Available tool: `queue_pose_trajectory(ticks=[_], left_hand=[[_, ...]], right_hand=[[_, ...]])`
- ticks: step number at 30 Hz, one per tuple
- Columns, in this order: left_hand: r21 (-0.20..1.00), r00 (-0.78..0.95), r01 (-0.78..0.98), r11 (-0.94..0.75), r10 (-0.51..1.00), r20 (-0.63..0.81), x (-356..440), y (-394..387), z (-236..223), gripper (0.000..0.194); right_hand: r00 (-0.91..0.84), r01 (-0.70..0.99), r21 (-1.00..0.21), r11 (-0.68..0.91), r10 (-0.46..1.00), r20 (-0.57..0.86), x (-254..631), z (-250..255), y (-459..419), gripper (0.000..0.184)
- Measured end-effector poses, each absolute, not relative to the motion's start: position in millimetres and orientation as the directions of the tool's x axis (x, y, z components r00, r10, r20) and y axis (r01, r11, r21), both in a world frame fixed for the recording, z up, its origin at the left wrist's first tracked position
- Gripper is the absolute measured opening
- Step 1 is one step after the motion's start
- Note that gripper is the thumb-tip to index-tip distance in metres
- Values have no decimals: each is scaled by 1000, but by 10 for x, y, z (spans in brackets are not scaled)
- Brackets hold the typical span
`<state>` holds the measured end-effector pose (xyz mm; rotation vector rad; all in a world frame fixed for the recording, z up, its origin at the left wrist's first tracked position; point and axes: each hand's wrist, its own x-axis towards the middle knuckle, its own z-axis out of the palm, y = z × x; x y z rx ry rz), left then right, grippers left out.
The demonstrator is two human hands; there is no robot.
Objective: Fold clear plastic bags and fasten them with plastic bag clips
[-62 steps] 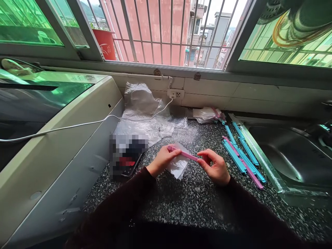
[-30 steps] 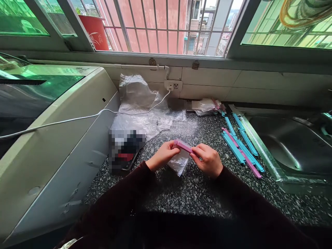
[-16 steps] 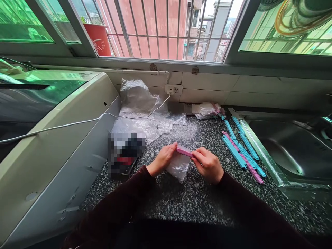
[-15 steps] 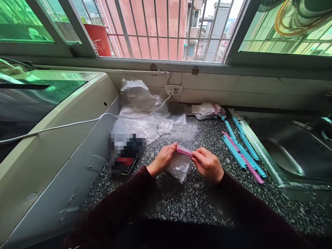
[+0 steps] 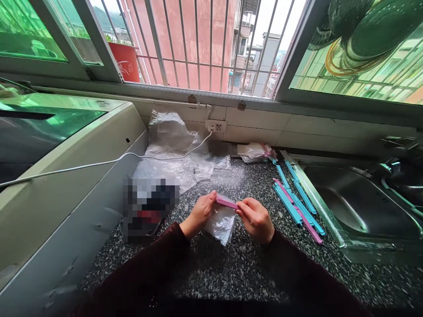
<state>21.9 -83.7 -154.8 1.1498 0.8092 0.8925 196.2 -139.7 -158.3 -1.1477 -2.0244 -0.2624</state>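
Note:
Over the speckled counter (image 5: 231, 273), both hands hold one pink sealing clip (image 5: 226, 202) across the top of a small clear plastic bag (image 5: 220, 222). My left hand (image 5: 200, 212) pinches the clip's left end and the bag's edge. My right hand (image 5: 256, 219) is closed on the clip's right end, fingers curled over it. The bag hangs below the clip and touches the counter.
Several blue and pink clips (image 5: 297, 202) lie to the right beside a steel sink (image 5: 357, 207). A heap of clear bags (image 5: 175, 154) and a white cable (image 5: 99, 164) lie at the back. A white appliance (image 5: 66, 176) stands left. A blurred dark object (image 5: 148, 209) rests near my left hand.
My right hand slid left along the pink clip toward my left hand, leaving less of the clip showing between them. The view shifted slightly.

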Motion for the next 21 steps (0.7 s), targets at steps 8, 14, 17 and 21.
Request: queue_pose_trajectory(ticks=[8, 14, 17, 21], left_hand=[[982, 391, -160, 100, 920, -29, 206, -837, -1561, 50], [989, 368, -128, 75, 930, -23, 200, -841, -1540, 49], [988, 358, -143, 67, 934, -12, 201, -842, -1530, 50], [981, 335, -164, 105, 941, -45, 208, -838, -1542, 49]], right_hand=[[-258, 783, -221, 582, 626, 736, 1936, -1587, -1405, 17], [-238, 774, -252, 580, 637, 733, 1928, -1588, -1409, 18], [-219, 768, -281, 575, 649, 729, 1925, -1589, -1413, 19], [-191, 734, -336, 590, 654, 732, 1923, -1545, -1439, 20]])
